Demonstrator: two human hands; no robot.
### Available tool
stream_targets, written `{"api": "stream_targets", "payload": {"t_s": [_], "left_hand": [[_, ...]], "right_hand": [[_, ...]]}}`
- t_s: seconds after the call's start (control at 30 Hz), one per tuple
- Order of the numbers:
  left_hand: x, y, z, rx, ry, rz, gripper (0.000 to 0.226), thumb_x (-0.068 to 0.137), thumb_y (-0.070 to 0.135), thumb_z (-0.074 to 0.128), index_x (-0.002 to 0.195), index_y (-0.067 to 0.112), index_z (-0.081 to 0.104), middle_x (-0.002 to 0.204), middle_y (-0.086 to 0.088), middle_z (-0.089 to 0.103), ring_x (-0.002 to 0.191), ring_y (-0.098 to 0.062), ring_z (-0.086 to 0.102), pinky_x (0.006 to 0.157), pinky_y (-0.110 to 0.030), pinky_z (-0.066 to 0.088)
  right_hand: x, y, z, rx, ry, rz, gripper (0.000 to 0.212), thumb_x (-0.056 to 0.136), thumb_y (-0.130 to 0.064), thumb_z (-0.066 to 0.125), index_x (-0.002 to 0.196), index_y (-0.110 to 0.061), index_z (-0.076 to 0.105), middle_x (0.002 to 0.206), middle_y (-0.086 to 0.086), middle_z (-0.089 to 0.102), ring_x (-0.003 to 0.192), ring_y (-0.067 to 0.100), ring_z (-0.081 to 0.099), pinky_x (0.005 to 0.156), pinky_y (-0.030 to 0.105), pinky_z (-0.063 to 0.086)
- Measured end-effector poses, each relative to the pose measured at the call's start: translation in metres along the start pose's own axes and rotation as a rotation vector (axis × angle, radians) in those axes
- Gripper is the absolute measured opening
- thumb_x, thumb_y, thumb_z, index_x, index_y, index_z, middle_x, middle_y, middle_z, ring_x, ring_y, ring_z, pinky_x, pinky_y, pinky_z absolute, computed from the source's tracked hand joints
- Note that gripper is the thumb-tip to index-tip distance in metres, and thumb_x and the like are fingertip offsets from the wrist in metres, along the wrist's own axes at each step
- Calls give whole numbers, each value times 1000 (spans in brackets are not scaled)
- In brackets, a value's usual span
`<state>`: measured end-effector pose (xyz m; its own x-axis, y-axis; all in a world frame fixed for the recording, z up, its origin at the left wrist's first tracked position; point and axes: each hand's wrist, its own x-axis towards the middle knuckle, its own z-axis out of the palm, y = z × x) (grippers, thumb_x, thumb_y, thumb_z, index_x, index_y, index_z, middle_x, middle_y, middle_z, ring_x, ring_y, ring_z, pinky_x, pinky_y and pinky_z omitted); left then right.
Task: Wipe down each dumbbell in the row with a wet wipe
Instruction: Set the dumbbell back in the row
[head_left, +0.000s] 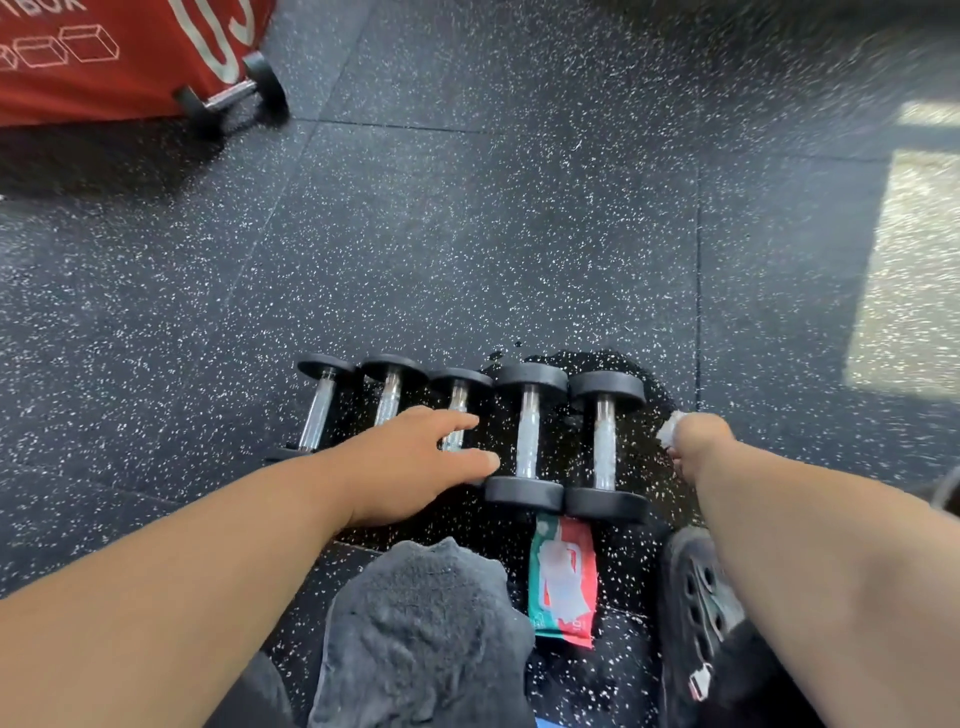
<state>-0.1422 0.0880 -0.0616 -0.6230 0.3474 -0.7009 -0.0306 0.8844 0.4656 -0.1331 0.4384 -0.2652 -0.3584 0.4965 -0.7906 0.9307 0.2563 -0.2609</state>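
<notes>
Black speckled rubber floor (467, 234), wet around five dumbbells (527, 436) in a row. Left hand (415, 462) spread above them; right hand (698, 441), beside the row, clutches a wet wipe (669, 431). Pack (563, 577) writing blurred.

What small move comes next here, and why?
Probably close the left hand on the middle dumbbell: its spread fingers already hover over that handle, while the right hand grips the balled wipe beside the row, ready to wipe.

Left hand (415, 462) spread, fingers straight; right hand (698, 441) fisted
</notes>
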Motion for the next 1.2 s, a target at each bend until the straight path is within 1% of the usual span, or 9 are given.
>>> {"api": "stream_targets", "payload": {"t_s": [0.03,0.1,0.37,0.57,0.7,0.8,0.87,1.03,1.2], "left_hand": [[0,5,2,-3,8,10,76,93,76,59,161,47,41,171,8,34,149,-18,44,120,-39,37],[-1,19,9,15,31,50,76,95,72,61,162,42,41,172,5,34,151,-19,42,118,-37,35],[-24,77,41,66,62,172,92,81,82,61,161,40,43,170,1,39,152,-20,43,123,-40,35],[-50,116,54,142,94,245,72,99,65,62,162,36,44,165,3,46,146,-16,49,116,-32,36],[-66,150,67,117,94,295,87,82,80,62,157,39,51,155,9,58,137,-10,57,119,-36,40],[-71,173,78,74,107,331,92,72,85,60,152,41,54,145,15,64,130,-7,61,119,-40,43],[-78,195,87,70,95,385,78,86,74,66,155,38,53,146,11,63,129,-8,60,115,-35,43],[-88,246,104,180,93,473,69,99,62,65,160,34,47,156,7,57,136,-10,57,111,-30,40],[-86,268,115,185,100,485,71,97,65,67,159,36,48,155,6,57,135,-10,57,115,-33,41]], "right_hand": [[-1,-1,-9,357,2,59,31,109,-28,43,78,-22,41,62,-8,52,72,22,50,80,35,56],[-13,18,-31,510,47,27,28,103,-36,39,88,-16,50,66,4,53,56,21,45,56,32,43],[-73,50,-104,523,-107,-110,23,110,-7,32,125,-1,48,78,13,54,55,16,48,37,20,39],[-118,62,-173,133,-54,-234,24,106,-15,42,109,-7,64,68,3,51,52,14,38,47,22,29],[-157,84,-248,-174,82,-333,18,100,-17,56,86,-8,62,63,5,53,49,17,41,49,21,34],[-169,108,-292,-340,161,-293,15,100,-15,61,96,-1,67,77,13,65,56,23,57,56,25,47],[-179,133,-315,-378,137,-219,14,98,-9,62,101,3,69,84,19,70,63,27,62,63,34,52],[-189,176,-342,-450,148,-172,12,96,-12,69,86,-14,63,89,8,67,74,23,63,72,38,56],[-173,196,-343,-478,135,-162,13,94,-18,73,105,-13,69,116,15,73,109,37,69,103,53,56]]}}
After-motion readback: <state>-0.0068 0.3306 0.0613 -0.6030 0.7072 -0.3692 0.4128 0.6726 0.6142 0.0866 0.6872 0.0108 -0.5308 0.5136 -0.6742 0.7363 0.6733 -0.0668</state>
